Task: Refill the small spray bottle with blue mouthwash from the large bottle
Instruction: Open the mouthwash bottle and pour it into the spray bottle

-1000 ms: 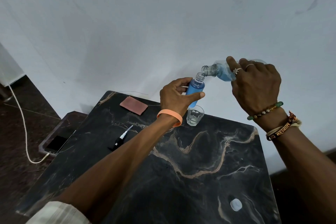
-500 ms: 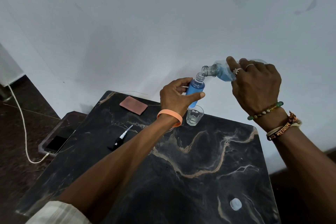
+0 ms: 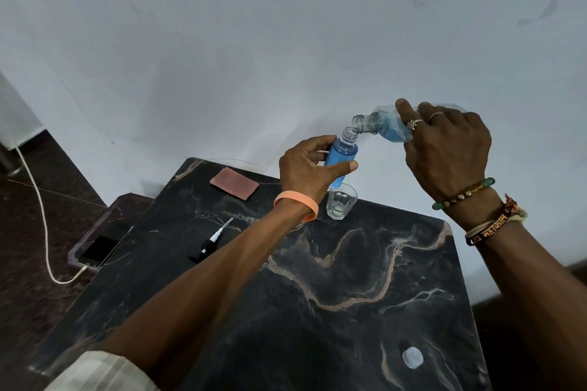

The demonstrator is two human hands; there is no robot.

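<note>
Blue mouthwash (image 3: 336, 159) fills the small bottle (image 3: 343, 149) to its shoulder; we grip it in the left hand (image 3: 306, 170) above the table (image 3: 349, 311). Our right hand (image 3: 444, 149) grasps the tilted large bottle (image 3: 386, 127), mouths almost touching. Pouring looks nearly done; next, refit the sprayer (image 3: 211, 240). Black marble top, white wall (image 3: 286, 41).
</note>
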